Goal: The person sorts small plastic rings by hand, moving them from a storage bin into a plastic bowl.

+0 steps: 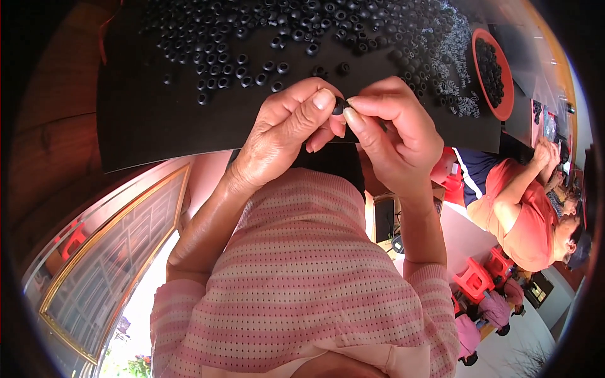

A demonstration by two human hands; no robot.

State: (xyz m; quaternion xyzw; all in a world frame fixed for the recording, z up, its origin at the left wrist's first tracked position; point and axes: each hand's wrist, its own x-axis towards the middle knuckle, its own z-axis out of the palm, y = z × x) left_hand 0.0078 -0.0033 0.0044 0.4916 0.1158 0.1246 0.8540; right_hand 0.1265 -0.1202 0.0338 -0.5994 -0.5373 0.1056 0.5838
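Over the near edge of the black table, my two hands meet fingertip to fingertip. My left hand pinches a small round black plastic cap between thumb and fingers. Thumb and forefinger of my right hand close together against the cap's right side; whatever tiny piece sits between them is too small to make out. Beyond my hands lies a wide spread of similar hollow black caps, with a few loose ones closest to me. To their right is a scatter of small silvery coiled pieces, like springs.
An orange-red bowl filled with small black pieces stands at the table's right. Further right, a person in an orange top works with raised hands. Red plastic stools and more people are behind. A gold-framed panel is at lower left.
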